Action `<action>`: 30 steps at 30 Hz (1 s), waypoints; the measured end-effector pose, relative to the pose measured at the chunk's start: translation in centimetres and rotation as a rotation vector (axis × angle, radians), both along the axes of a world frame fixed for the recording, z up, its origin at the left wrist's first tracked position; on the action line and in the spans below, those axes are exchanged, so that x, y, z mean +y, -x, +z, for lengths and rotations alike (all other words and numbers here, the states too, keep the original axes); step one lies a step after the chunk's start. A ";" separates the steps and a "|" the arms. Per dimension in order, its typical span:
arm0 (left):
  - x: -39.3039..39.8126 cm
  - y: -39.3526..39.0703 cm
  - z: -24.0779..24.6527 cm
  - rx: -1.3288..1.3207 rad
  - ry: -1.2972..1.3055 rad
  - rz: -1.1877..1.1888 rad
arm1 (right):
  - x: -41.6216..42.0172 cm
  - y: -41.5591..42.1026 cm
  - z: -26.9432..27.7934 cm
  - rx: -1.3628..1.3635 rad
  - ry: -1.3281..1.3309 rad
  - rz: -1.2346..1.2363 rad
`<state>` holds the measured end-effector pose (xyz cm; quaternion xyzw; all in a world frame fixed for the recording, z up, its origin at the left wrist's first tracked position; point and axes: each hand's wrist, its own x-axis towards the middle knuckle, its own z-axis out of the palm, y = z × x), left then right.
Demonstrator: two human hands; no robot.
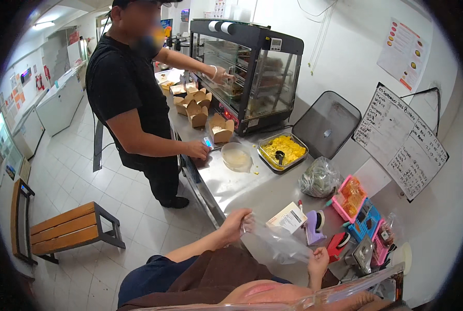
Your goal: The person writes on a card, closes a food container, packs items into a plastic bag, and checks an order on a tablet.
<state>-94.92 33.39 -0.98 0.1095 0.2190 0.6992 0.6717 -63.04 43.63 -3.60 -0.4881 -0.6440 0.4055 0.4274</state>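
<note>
A clear plastic bag or sheet (280,243) is stretched between my two hands, close to my body. My left hand (237,223) grips one end of it, and my right hand (318,258) pinches the other end. Just beyond it on the steel counter lie a small white box (287,217) bearing print and a red marker (300,205). A purple tape dispenser (314,229) and a red tape dispenser (337,247) stand beside my right hand. Farther off sits a glass dish of scrambled egg (280,149) with a black utensil in it.
A co-worker (128,105) in black reaches a gloved hand into a heated display cabinet (251,74). Near it are kraft food boxes (221,129), a plastic bowl (236,156) and a small scale (208,143). To the right lie a bagged green item (320,177) and pink and blue baskets (365,221).
</note>
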 end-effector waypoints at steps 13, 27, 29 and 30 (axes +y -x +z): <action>-0.4 -1.9 1.7 1.958 -0.386 0.197 | -3.9 9.6 5.4 -0.390 -0.524 0.285; -2.2 5.0 -1.1 0.113 -0.154 -0.248 | -5.6 1.7 4.2 0.317 0.667 1.014; -1.3 4.0 -0.9 0.237 -0.165 -0.288 | -5.8 1.4 3.2 0.364 0.376 1.047; -1.0 4.5 -1.3 0.396 -0.196 -0.360 | -5.5 0.8 2.8 0.485 0.227 0.993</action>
